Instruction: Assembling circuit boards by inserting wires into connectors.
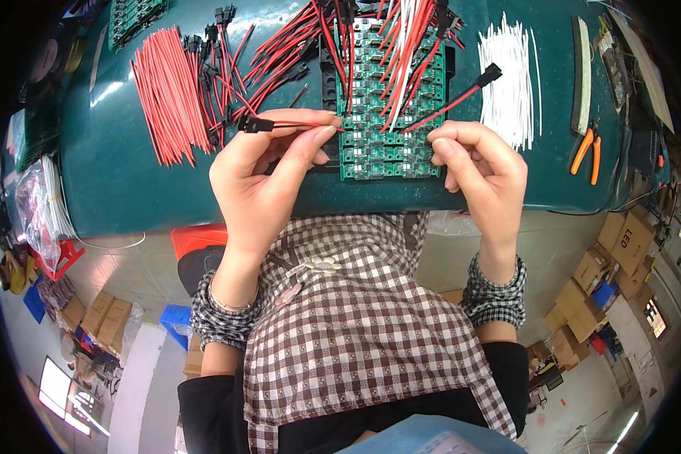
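My left hand [268, 170] pinches a red-and-black wire lead [295, 124] between thumb and forefinger. The lead's black plug [256, 124] sticks out to the left, and its wire ends reach the left edge of the green circuit board panel [390, 170]. At the panel's right edge my right hand [480, 159] has thumb and forefinger pressed together; whatever may be between them is too small to make out. Just above it, another lead with a black plug [490, 74] slants down onto the panel. Red and white wires lie across the panel's upper part.
Red wires [170, 98] are bundled at the left of the green table [113, 189], beside leads with black plugs [212, 68]. White wires [507, 91] lie at the right. Orange-handled cutters [585, 155] rest farther right. More circuit boards [135, 21] sit at the far left.
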`<control>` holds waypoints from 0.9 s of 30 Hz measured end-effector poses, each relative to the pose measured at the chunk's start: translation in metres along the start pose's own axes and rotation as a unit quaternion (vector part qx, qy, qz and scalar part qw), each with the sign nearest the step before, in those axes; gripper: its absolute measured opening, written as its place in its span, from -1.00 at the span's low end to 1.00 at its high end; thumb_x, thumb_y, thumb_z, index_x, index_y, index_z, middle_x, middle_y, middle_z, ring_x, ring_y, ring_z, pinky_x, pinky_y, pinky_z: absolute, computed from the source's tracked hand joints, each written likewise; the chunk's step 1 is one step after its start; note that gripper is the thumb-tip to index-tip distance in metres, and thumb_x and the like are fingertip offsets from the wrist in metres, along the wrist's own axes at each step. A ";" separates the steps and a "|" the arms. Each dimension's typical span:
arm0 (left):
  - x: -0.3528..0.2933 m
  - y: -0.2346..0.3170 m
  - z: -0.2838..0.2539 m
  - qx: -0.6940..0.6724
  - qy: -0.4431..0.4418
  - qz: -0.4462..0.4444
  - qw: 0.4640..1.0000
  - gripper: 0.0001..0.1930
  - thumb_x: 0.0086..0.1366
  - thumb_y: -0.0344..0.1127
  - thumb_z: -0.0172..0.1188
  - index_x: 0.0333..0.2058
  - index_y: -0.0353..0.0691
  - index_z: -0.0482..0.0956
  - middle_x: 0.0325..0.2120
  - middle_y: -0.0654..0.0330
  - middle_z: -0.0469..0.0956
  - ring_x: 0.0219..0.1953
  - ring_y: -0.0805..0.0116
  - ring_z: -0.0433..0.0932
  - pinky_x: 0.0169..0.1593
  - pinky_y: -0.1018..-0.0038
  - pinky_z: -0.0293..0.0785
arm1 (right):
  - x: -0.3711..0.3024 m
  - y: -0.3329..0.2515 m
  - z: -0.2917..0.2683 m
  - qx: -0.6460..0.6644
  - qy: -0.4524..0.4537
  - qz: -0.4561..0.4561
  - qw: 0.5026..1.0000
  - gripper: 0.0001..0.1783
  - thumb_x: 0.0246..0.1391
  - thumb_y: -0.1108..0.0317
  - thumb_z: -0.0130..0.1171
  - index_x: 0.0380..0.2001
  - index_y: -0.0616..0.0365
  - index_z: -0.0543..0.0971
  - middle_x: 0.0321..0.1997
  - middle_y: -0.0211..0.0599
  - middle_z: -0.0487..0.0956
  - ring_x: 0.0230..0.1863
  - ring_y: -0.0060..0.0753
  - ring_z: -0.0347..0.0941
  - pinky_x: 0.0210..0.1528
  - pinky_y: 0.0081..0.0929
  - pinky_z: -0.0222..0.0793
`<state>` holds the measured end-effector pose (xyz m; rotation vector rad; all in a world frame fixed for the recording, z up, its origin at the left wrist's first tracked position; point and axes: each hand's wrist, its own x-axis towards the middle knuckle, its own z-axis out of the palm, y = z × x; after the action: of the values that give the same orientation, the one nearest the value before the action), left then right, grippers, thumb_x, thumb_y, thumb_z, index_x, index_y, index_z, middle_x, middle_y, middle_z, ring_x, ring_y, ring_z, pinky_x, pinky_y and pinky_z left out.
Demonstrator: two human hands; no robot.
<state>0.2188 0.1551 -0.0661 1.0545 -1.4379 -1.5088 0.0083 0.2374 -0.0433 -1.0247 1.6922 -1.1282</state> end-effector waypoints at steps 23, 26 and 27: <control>0.002 -0.002 -0.001 0.019 -0.007 0.038 0.999 -0.84 0.16 -0.67 0.21 -0.26 -0.42 0.62 -0.29 0.06 0.63 -0.42 0.49 0.59 -0.36 0.66 0.53 | 0.000 -0.001 -0.002 -0.017 -0.017 0.004 1.000 -0.89 0.15 0.54 0.16 -0.25 0.34 0.59 -0.27 -0.31 0.61 -0.43 -0.75 0.45 -0.55 -0.81 0.28; 0.002 -0.003 -0.001 0.019 -0.017 0.044 0.999 -0.84 0.16 -0.66 0.21 -0.26 -0.42 0.62 -0.28 0.07 0.63 -0.42 0.49 0.59 -0.35 0.67 0.53 | -0.001 0.000 -0.002 -0.018 -0.020 0.002 1.000 -0.89 0.15 0.55 0.16 -0.25 0.34 0.59 -0.26 -0.31 0.61 -0.43 -0.74 0.46 -0.55 -0.81 0.28; 0.001 -0.003 -0.001 0.016 -0.012 0.036 0.999 -0.84 0.16 -0.66 0.21 -0.26 -0.42 0.62 -0.28 0.07 0.63 -0.41 0.49 0.59 -0.35 0.67 0.53 | -0.002 0.001 -0.002 -0.018 -0.023 0.000 1.000 -0.89 0.15 0.55 0.16 -0.25 0.34 0.59 -0.26 -0.31 0.61 -0.43 -0.74 0.46 -0.55 -0.81 0.28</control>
<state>0.2198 0.1542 -0.0688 0.9959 -1.5058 -1.4565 0.0065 0.2397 -0.0434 -1.0656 1.6817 -1.0685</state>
